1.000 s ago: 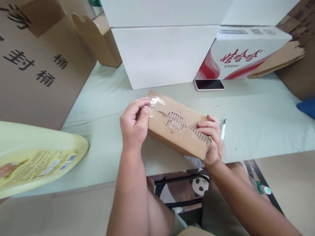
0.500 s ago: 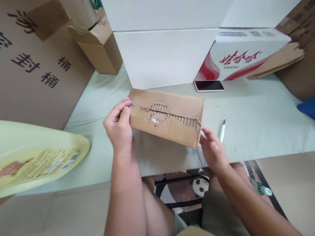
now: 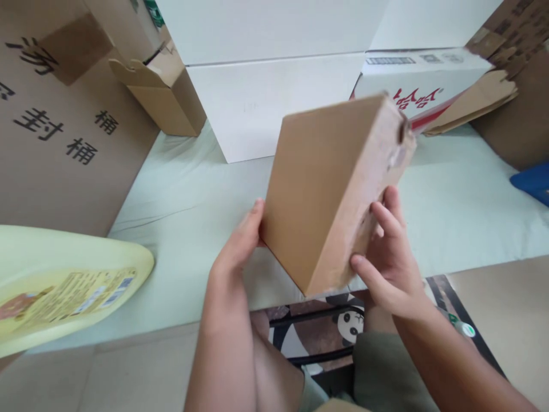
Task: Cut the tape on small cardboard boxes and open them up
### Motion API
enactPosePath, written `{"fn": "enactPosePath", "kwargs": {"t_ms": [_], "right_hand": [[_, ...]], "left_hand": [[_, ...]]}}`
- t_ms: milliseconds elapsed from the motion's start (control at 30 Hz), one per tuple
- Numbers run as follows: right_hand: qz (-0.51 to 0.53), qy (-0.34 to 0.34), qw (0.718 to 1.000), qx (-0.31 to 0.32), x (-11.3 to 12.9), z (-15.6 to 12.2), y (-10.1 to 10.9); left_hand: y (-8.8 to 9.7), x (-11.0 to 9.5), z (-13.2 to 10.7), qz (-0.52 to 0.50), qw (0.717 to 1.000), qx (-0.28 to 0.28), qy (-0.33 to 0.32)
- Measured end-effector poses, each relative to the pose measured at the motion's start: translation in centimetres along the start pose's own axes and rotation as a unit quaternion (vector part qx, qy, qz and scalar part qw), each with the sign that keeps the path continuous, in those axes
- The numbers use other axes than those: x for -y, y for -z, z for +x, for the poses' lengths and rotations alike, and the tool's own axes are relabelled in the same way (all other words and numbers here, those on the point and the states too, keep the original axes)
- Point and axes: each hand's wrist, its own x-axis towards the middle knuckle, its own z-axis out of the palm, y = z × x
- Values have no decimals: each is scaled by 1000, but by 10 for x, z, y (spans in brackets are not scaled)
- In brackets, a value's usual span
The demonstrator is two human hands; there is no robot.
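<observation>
Between the two hands: one brown cardboard box (image 3: 321, 189), tilted, its upper end slanting off to the right. Change noted: half a second earlier the torn, ribbed seam faced up; the box had since been swung round, so that a plain broad face showed and the torn patch could not be clearly made out. Judged meaning: the work in hand was turning the box about, bringing another side to view.

Left hand (image 3: 238, 243): closed on the lower left edge of the box, thumb uppermost; other fingers mostly hidden. Right hand (image 3: 392, 260): thumb and fingers loosely parted at the narrow side; whether gripping or merely touching, not to be told. A ragged, notched corner stood above the right fingertips.

Beneath both hands: table (image 3: 467, 206) with pale green cover. Beyond the fingers: white boxes (image 3: 257, 109), stacked; to their right, a carton (image 3: 429, 68) with red lettering. The phone had dropped from sight, probably behind the box. Left of the left fingers: yellow bottle (image 3: 115, 257); farther off, a large printed carton (image 3: 64, 177) and a small open box (image 3: 184, 111).
</observation>
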Motion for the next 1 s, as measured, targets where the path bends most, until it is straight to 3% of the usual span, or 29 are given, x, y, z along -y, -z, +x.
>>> {"fn": "enactPosePath", "kwargs": {"t_ms": [100,167,233,300,367,433,500,567,633,700,833,1000], "right_hand": [[6,8,999,-46,0,-4,7],[30,-24,997,-60,-1,-6,12],[58,-63,995,-47,-4,-6,15],[75,-109,991,-10,-6,-4,15],[102,-153,982,35,-9,-2,10],[148,-191,968,64,-11,0,4],[195,-215,954,73,-12,1,0],[224,-226,943,94,-10,2,-1],[243,-226,932,147,-5,3,0],[256,-229,920,187,-1,2,1],[286,-239,913,167,-1,-2,-4],[306,-217,917,133,-9,-7,-13]], "left_hand": [[-4,-7,-6,51,990,94,90],[-6,-12,-9,108,972,140,156],[-6,-15,-10,180,946,170,209],[-7,-16,-8,264,922,174,223],[-6,-13,-4,319,922,122,179],[-4,-8,3,309,947,5,85],[-1,-3,10,229,965,-124,-40],[2,1,15,140,957,-184,-177],[5,3,18,94,935,-176,-293],[7,3,17,100,921,-149,-347],[7,0,8,104,939,-93,-314],[2,-8,1,71,953,-102,-278]]}}
